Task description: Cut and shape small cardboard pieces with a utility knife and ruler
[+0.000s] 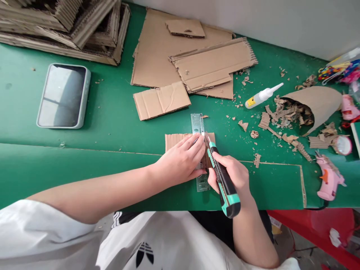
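My right hand (234,171) is wrapped round a black and mint-green utility knife (222,176). The knife's blade end lies against the right edge of a clear plastic ruler (197,122). Fingers together and bent, my left hand (184,157) presses the ruler down on a small piece of cardboard (174,140), thumb toward the ruler's lower part. The ruler runs across the cardboard from far to near and sticks out past both edges. My left hand hides the middle of the ruler and much of the cardboard.
Cardboard sheets (157,45) lie at the back, with a loose piece (161,100) nearer. Right: a glue bottle (260,97), paper scraps in a cardboard cone (323,101), a pink glue gun (329,178). Left: a white-framed device (63,95) and stacked cardboard frames (109,52).
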{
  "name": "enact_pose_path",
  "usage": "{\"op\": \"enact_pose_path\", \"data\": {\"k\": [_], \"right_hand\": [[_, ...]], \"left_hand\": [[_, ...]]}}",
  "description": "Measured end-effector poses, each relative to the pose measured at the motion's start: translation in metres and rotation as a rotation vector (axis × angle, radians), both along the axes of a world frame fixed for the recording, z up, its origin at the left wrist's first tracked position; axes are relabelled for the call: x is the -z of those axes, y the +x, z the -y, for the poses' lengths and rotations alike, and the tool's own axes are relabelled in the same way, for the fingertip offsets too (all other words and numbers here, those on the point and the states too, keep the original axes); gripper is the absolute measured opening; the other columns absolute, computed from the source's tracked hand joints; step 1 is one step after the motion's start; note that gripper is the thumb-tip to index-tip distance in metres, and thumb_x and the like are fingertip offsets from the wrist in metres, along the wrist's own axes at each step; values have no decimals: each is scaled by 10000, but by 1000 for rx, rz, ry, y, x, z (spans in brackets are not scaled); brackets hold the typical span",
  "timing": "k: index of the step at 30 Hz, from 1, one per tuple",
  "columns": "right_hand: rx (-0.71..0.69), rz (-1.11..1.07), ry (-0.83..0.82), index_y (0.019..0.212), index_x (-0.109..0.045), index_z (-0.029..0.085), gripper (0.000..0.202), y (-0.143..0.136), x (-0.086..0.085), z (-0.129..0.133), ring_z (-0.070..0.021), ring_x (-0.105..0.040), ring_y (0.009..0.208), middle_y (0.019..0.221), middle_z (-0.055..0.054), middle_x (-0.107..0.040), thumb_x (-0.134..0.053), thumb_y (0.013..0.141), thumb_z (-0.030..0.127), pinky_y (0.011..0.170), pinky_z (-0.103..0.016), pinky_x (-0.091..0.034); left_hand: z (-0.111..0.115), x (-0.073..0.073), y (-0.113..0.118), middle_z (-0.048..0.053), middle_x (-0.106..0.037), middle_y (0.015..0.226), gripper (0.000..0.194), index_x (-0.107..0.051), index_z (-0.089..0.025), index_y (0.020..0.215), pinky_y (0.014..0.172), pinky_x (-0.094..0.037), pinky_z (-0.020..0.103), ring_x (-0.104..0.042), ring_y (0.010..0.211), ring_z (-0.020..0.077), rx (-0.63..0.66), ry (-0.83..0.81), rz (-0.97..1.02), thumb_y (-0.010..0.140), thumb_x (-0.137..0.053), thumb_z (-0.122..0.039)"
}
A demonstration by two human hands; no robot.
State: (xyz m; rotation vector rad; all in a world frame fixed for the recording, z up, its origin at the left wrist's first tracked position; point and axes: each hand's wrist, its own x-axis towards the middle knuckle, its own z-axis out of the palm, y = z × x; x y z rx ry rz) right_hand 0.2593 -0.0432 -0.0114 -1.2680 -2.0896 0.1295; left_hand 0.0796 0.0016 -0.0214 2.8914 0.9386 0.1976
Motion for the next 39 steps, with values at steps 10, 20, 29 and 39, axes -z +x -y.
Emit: {"op": "enact_pose_path", "data": {"k": [10, 20, 29, 39], "right_hand": [[0, 9, 0, 1132, -548, 143, 400, 1, 2, -2, -150, -631, 671, 810, -34, -672, -618, 738, 142, 626, -285, -564], [21, 16, 6, 1136, -548, 165, 395, 1, 3, -1, -152, -633, 674, 841, -41, -682, -619, 747, 168, 635, -286, -561], [7, 9, -38, 1127, -557, 151, 396, 4, -4, 1, -138, -614, 639, 802, -34, -666, -611, 735, 142, 611, -273, -545], [7, -43, -39, 1090, -564, 152, 350, 7, -11, 4, -130, -592, 580, 722, -17, -653, -582, 741, 149, 546, -262, -530]], "left_hand": [[-1, 0, 0, 236, -468, 1362, 663, -440, 25, 1286, 1081, -346, 439, -425, 1279, 363, 7, 35, 8, 894, -402, -508], [-1, 1, 0, 226, -479, 1358, 641, -451, 16, 1283, 1077, -356, 434, -428, 1280, 356, 7, 30, 16, 896, -392, -492], [-1, 7, -1, 222, -483, 1358, 676, -452, 7, 1291, 1087, -359, 422, -431, 1285, 346, 3, 50, 49, 882, -420, -530], [-2, 1, -1, 241, -528, 1306, 672, -508, 36, 1238, 1053, -418, 431, -480, 1243, 359, 21, 60, 56, 877, -445, -528]]}}
